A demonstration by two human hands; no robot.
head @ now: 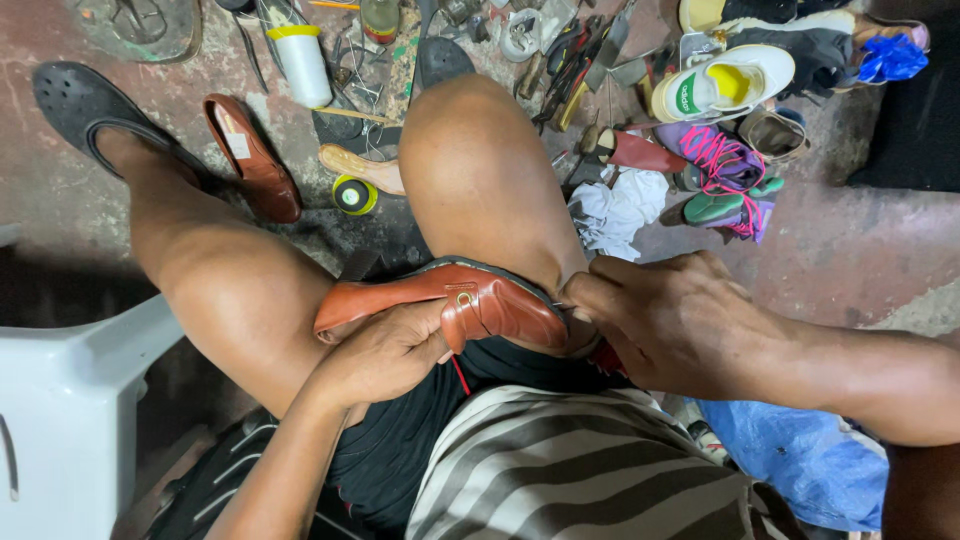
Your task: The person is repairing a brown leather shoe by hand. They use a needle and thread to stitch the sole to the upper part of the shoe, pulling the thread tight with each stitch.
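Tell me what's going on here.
A seated person holds a brown leather shoe across the lap. The left hand steadies its middle, while the right hand pinches at its toe end. Another brown shoe, sneakers and tools lie on the floor ahead.

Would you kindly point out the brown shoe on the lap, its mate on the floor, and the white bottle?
brown shoe [500,305], head view, on its upper near the buckle.
matching shoe on the floor [255,165], head view, on its insole.
white bottle [303,68], head view, on its side wall.
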